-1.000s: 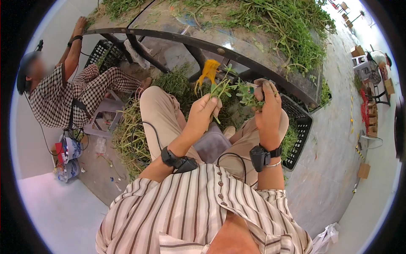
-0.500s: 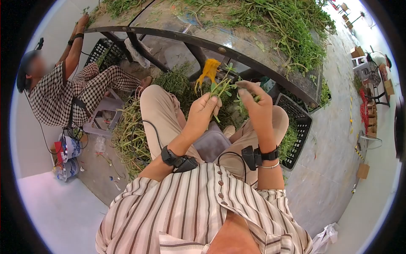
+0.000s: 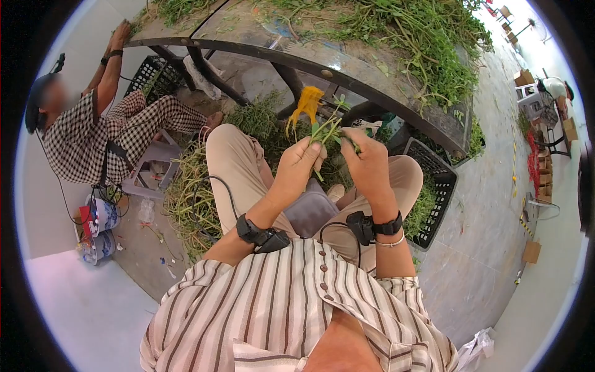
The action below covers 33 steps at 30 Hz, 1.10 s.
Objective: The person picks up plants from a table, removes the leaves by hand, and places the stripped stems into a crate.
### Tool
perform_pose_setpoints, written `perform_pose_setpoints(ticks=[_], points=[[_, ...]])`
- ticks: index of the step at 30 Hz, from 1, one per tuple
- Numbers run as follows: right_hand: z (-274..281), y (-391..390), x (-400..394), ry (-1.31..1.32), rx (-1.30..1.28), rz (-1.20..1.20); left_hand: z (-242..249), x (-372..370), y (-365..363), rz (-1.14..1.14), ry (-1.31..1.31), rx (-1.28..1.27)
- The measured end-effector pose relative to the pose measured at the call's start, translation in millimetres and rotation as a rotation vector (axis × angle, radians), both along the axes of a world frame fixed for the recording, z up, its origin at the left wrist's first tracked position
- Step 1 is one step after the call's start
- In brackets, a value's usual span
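My left hand [image 3: 296, 166] is closed, its thumb and fingers pinching a few leafy green stems [image 3: 328, 128] that point up and away from me. Their cut-looking lower ends poke out below the fingers. My right hand [image 3: 368, 162] is closed too, thumb and fingertips pinching greenery at the right side of the same stems. The fingertips partly hide what they grip. Both hands are over my lap, close to the near edge of the table [image 3: 248, 54]. An orange-yellow piece of mesh or cloth [image 3: 307, 104] hangs just beyond them.
Heaped greens [image 3: 427, 46] cover the table's right part. A black crate [image 3: 441, 192] stands by my right knee, and a pile of stems [image 3: 189, 204] lies on the floor at left. Another person [image 3: 74, 136] sits at far left on a plastic stool [image 3: 144, 177], hands at the table.
My right hand has come down and left, from beside the stems to their right side, and its fingers have closed in on them. My left hand stays almost in place.
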State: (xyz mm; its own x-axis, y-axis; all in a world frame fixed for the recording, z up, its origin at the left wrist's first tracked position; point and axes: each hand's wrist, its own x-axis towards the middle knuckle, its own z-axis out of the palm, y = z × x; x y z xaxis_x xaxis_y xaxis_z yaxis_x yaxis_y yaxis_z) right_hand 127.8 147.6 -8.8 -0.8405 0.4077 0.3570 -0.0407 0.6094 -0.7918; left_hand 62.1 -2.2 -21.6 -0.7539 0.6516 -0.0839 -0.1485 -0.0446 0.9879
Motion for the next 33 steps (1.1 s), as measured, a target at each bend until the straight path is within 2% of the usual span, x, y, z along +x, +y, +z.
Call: perform_pose_setpoints(ticks=[25, 33], points=[[-6, 2, 3, 0.062, -0.1, -0.03, -6, 2, 2, 0.008, 0.057, -0.079], [-11, 3, 1, 0.059, -0.099, -0.035, -10, 1, 5, -0.022, 0.006, -0.076]])
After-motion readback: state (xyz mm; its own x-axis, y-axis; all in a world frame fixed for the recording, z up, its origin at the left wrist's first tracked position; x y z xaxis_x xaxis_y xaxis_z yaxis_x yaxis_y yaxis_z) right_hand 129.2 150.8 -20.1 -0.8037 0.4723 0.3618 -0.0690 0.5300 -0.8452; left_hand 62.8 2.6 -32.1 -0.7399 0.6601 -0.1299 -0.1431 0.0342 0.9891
